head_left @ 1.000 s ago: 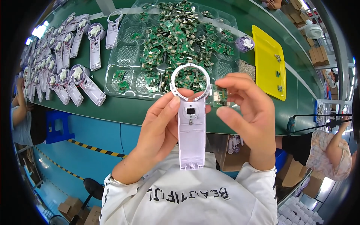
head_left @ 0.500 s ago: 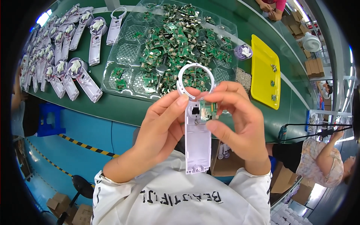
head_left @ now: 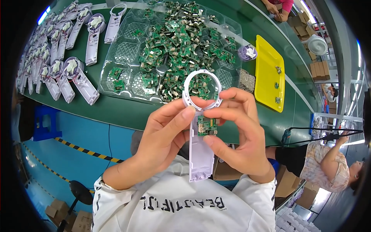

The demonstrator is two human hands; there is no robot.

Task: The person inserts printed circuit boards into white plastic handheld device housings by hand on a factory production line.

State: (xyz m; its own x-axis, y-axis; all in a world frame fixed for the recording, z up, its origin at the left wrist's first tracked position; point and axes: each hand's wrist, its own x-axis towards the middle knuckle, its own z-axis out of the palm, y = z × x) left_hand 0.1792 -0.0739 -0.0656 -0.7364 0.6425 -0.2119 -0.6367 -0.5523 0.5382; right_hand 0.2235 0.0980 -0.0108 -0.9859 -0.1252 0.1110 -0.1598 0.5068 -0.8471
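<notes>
On the left end of the green surface lie lots of light purple fan handles, many with round heads and white parts in the middle. Next, near the far edge, is a bare fan shell with a ring on top. Then comes a clear plastic tray with a big messy heap of green circuit boards. The left hand pinches a light purple ring-topped shell just under its ring, thumb in front, at the near edge. One little circuit board is over the top of its handle; I can't tell if they touch. The right hand pinches that board between its thumb and pointing finger. Farther right are a round purple fan head, some tiny grey bits and a yellow tray with three small parts, toward the surface's right end.
</notes>
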